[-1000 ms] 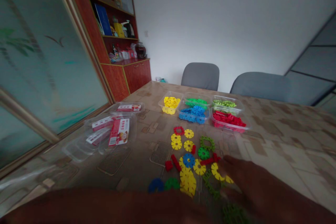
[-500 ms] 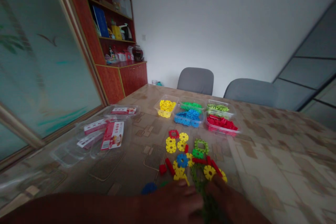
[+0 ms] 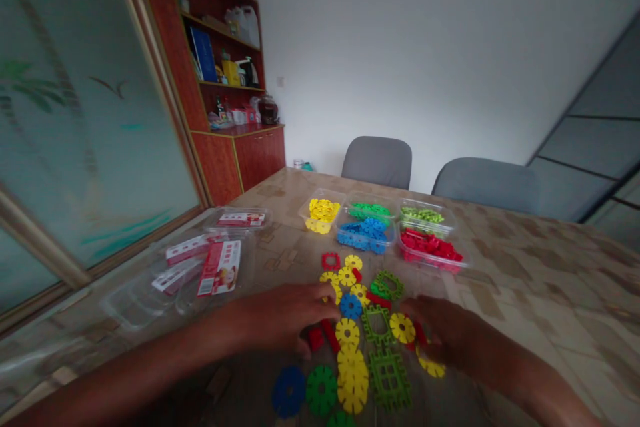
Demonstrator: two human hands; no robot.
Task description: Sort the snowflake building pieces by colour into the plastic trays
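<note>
My left hand (image 3: 293, 310) is over the table with thumb and fingers apart. Its fingertips reach yellow notched discs (image 3: 331, 280), and a red block (image 3: 315, 338) lies beneath the palm side. Across from it, my right hand (image 3: 443, 327) has its fingers spread around a yellow disc (image 3: 403, 327) and red pieces, partly hidden by the fingers. Between the hands lie a blue disc (image 3: 351, 305), a green square frame (image 3: 377, 325) and a green window-like lattice (image 3: 389, 377). A column of overlapping yellow discs (image 3: 353, 373) runs beside the lattice, near a green disc (image 3: 321, 389).
Clear tubs of yellow (image 3: 323, 210), blue (image 3: 367, 235), green, light-green and red pieces (image 3: 431, 248) stand farther back. Labelled transparent lids (image 3: 220, 267) are piled at left. Two grey chairs (image 3: 377, 161) are behind the table.
My hands have moved apart and farther up the table, exposing the green lattice, yellow column and green disc. Some yellow discs and the far green frame have shifted. The view has tilted slightly.
</note>
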